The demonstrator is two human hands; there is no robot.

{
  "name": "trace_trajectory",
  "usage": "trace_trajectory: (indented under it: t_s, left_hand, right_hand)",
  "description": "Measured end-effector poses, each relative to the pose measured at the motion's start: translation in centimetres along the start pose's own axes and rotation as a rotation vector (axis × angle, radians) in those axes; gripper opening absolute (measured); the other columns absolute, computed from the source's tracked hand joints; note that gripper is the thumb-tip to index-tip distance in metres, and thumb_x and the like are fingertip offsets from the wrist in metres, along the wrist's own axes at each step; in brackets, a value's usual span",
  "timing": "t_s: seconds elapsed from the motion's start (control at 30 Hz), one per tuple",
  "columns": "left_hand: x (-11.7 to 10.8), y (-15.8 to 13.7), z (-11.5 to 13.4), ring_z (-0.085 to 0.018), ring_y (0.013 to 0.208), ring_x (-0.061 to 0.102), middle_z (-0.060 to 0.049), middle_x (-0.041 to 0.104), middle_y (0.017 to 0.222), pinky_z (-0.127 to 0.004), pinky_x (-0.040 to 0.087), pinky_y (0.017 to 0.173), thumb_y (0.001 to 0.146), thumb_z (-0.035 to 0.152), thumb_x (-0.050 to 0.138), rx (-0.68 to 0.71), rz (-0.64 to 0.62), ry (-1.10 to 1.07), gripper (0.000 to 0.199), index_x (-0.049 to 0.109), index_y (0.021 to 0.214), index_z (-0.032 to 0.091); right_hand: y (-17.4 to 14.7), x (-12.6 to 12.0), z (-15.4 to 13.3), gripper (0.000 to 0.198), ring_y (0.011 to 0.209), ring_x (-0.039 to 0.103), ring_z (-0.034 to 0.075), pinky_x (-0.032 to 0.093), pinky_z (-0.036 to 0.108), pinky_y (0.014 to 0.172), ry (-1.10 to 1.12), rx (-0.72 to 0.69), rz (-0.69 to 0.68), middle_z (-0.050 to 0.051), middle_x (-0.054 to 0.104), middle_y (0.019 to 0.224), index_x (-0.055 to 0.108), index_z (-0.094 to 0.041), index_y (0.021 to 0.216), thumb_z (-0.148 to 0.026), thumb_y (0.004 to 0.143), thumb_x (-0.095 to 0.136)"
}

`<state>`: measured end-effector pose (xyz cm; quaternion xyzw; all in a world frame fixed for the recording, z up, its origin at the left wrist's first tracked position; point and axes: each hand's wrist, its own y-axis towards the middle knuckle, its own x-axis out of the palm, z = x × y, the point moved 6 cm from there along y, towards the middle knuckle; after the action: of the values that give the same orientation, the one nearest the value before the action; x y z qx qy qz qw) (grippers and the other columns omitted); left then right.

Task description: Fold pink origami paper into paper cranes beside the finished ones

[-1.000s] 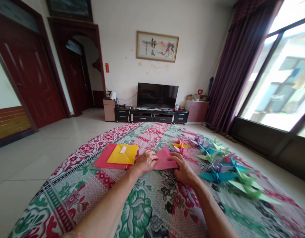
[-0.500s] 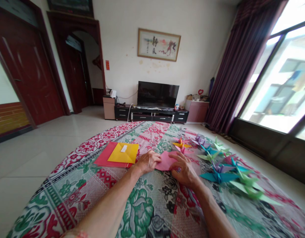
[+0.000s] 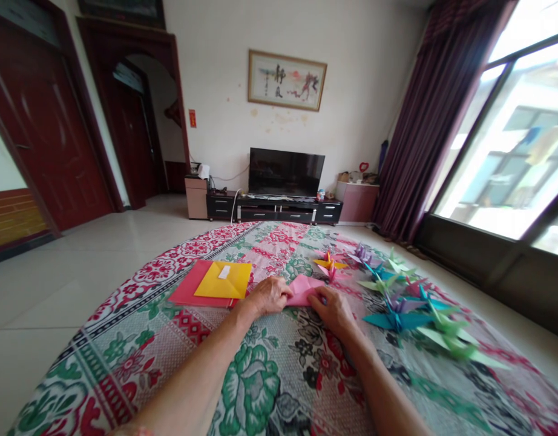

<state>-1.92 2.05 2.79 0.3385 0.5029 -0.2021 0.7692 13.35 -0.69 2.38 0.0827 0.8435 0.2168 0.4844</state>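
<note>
A left hand (image 3: 269,297) and a right hand (image 3: 334,309) pinch a folded pink paper sheet (image 3: 301,290).
The hands are nearly closed, with curled fingers on its left and right edges, and it sits between them on the flowery, cloth-covered worktop (image 3: 252,381). It looks light, thin and easy to crumple, so gentle edge pinches should suit it. Left of the hands, a square yellow paper (image 3: 233,286) lies on flat red paper (image 3: 183,292); to their right are colourful folded paper birds (image 3: 398,318).

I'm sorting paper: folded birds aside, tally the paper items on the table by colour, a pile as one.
Pink paper, between left hand and right hand: 1
Yellow paper, label included: 1
Red paper, beneath the yellow: 1
Total: 3
</note>
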Motion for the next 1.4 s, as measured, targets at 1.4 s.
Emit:
trace_trajectory:
  t_s: [1.4]
  left_hand:
    - [-0.1,-0.1,-0.4,-0.016,0.074,0.06,-0.002,0.067,0.081,-0.023,0.042,0.065,0.074,0.031,0.05,-0.279,-0.062,-0.051,0.033,0.06,0.105,0.025]
  right_hand:
    - [0.7,0.7,2.4,0.027,0.055,0.055,0.013,0.034,0.022,0.051,0.049,0.179,0.071,-0.001,0.062,0.061,0.059,-0.019,0.093,-0.035,0.074,0.05]
